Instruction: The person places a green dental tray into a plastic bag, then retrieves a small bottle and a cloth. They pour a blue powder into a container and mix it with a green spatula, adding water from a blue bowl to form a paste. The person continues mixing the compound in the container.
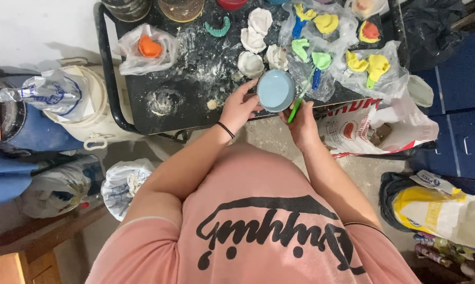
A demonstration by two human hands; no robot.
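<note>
My left hand grips the rim of a light blue rubber bowl at the front edge of a black, powder-dusted table. Just right of the bowl, my right hand is closed on a green-handled spatula, whose blade reaches up past the bowl's rim. Several white plaster casts lie on the table beyond the bowl. A thin black band circles my left wrist.
Yellow and green impression trays in clear plastic bags lie at the table's right. An orange tray in a bag sits at left. A white bucket and bags crowd the floor left; more bags lie right.
</note>
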